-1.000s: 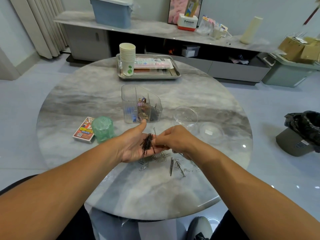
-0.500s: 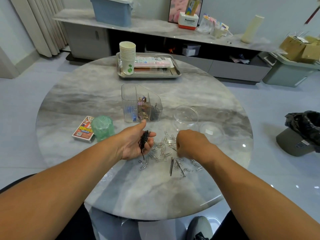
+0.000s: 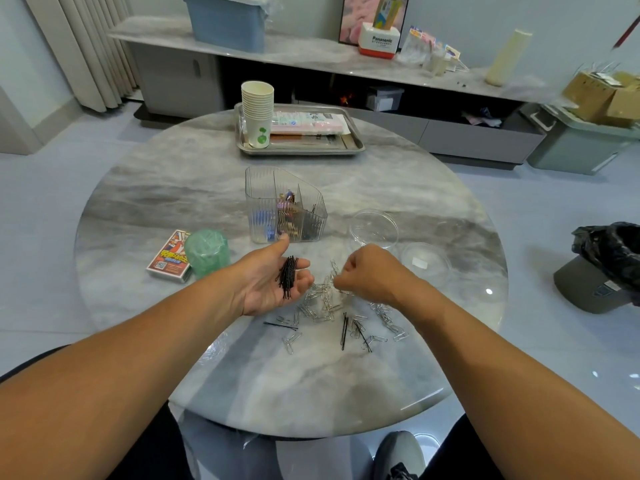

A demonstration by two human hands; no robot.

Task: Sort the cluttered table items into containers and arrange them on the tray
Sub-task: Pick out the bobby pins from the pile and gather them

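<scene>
The left hand (image 3: 273, 282) lies palm up, fingers spread, with a bunch of black hairpins (image 3: 288, 276) pointing away from the person. The right hand (image 3: 370, 271) curls over the paper clips (image 3: 322, 303); its grip cannot be told. Three loose hairpins (image 3: 344, 330) lie on the worktop (image 3: 173, 188).

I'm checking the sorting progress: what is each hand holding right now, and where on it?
Left hand cradles a bundle of black hairpins lying across its open palm. Right hand is curled over the paper clips; what it pinches cannot be told.
</scene>
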